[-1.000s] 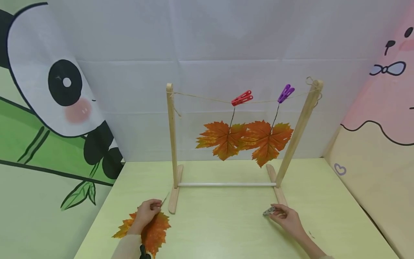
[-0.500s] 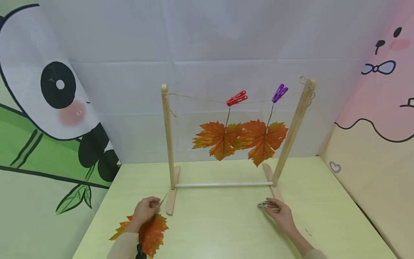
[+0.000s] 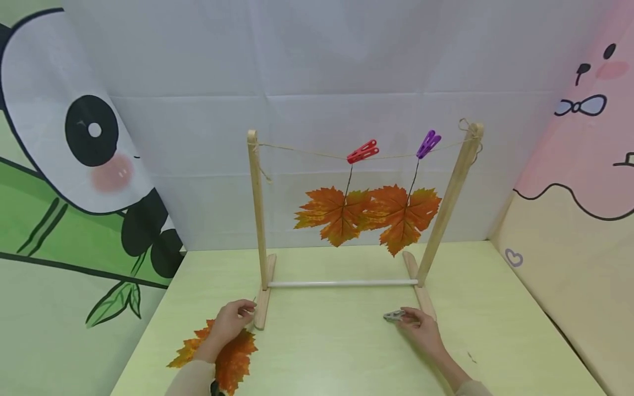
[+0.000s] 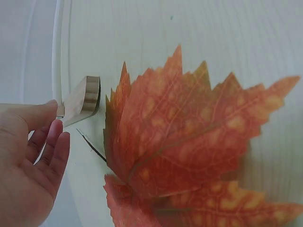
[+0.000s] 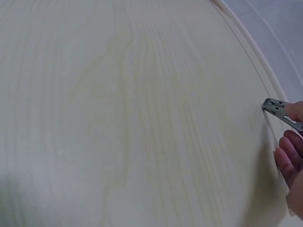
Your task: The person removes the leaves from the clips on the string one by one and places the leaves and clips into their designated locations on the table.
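Note:
An orange maple leaf (image 3: pixel 235 360) lies on the table at the front left, its middle partly covered by my left hand (image 3: pixel 230 324). In the left wrist view the thin stem (image 4: pixel 92 145) sticks out from the leaf, apart from the fingers. The thumb and forefinger tips of the left hand (image 4: pixel 31 156) are close together, with no held thing visible between them. My right hand (image 3: pixel 422 330) pinches a silver metal clothespin (image 3: pixel 394 315) above the table. In the right wrist view the clothespin (image 5: pixel 275 108) points away from the fingertips.
A wooden stand (image 3: pixel 257 209) with a string across its top stands mid-table. From the string hang two maple leaves, one on a red clothespin (image 3: pixel 363 151), the other on a purple clothespin (image 3: pixel 428 144). A white rod (image 3: pixel 342 283) joins the feet. A small scrap (image 3: pixel 471 357) lies at right.
My right hand has moved left with the metal clothespin. My left hand has shifted slightly toward the stem's end, so less of the stem shows in the head view. The head view has turned a little.

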The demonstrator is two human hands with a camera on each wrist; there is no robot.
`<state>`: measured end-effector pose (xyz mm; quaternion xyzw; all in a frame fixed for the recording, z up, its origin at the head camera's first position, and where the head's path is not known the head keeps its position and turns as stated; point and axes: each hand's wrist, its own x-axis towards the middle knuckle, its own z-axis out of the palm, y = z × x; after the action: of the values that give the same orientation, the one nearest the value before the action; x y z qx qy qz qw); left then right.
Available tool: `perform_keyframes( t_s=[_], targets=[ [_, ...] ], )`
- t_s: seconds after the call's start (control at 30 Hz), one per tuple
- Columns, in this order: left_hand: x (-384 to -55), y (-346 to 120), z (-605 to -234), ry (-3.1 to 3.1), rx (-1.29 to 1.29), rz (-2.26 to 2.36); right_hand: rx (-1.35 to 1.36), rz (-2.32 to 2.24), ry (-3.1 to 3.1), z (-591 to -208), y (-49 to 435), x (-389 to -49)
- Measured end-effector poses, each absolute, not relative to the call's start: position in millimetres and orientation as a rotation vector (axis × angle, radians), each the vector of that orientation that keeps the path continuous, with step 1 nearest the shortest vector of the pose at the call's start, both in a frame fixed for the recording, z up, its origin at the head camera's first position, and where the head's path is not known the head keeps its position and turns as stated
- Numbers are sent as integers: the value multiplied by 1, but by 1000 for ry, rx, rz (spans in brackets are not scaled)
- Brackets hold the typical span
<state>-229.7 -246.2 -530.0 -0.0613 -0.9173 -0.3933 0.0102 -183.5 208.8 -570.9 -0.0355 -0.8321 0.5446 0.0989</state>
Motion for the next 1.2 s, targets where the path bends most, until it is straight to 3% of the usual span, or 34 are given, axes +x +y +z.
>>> perform_keyframes(
  t_s=[1.2],
  targets=[
    [-215, -227, -540, -2863, -158, -1262, -5, 1335, -2538, -579, 206, -190]
  ],
)
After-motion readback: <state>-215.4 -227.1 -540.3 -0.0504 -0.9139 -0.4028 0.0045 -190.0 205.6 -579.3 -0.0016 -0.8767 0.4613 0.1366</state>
